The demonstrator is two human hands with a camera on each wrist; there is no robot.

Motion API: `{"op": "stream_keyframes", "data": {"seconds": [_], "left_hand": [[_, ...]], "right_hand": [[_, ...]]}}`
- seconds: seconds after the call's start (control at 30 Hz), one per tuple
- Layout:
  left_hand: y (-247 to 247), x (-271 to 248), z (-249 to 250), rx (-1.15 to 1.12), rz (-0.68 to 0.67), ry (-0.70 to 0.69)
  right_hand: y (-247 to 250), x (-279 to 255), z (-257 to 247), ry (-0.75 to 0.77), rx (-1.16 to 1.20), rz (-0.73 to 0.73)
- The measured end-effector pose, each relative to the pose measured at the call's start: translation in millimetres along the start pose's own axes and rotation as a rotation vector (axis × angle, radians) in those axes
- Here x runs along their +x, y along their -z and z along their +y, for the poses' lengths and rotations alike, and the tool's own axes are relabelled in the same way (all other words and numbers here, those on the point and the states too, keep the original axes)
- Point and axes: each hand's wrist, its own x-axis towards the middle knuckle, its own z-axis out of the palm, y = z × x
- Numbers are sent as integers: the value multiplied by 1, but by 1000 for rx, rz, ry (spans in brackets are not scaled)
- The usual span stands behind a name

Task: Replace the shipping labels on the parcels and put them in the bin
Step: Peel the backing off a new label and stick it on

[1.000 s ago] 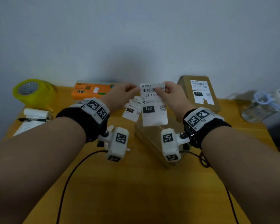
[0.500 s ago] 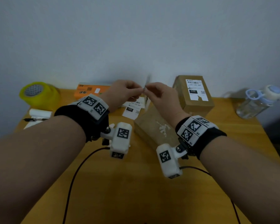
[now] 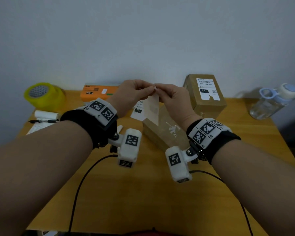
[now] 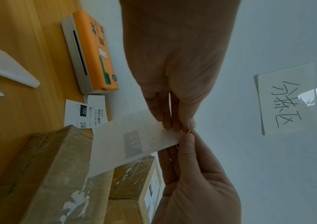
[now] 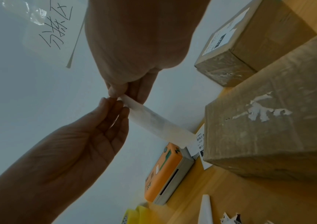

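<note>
Both hands hold a white shipping label [image 3: 152, 109] up over the table, its blank back towards me. My left hand [image 3: 149, 89] and right hand [image 3: 158, 88] pinch the same top corner, fingertips almost touching. In the left wrist view the label [image 4: 127, 144] shows faint print through the paper, and in the right wrist view the label [image 5: 154, 121] hangs down from the pinch. Under it lies a brown parcel [image 3: 167, 135] with torn white label scraps on top. A second parcel [image 3: 206, 99] with a printed label stands behind to the right.
Loose printed labels [image 3: 138, 111] lie beside the near parcel. An orange label printer [image 3: 99, 91] sits at the back by the wall, a yellow tape roll [image 3: 43, 94] at the back left, a paper roll and pen [image 3: 44, 115] in front of it. A water bottle [image 3: 274, 101] stands at the right.
The label faced me printed side out; both hands have turned it so its back faces me. Their fingertips have come together at one top corner.
</note>
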Motion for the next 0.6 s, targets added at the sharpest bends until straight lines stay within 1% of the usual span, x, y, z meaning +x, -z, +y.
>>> {"op": "stream_keyframes", "data": {"seconds": [0.2,0.43,0.6], "left_hand": [[-4,0,-1,18,30,-17],[-7,-1,-1,96,70,-76],[-10,1,-3,171,93,-109]], "right_hand": [[1,-1,-1,15,-11,-6],[1,-2,-1,4,0,-9],[0,-2,-3,-34,48,-29]]}}
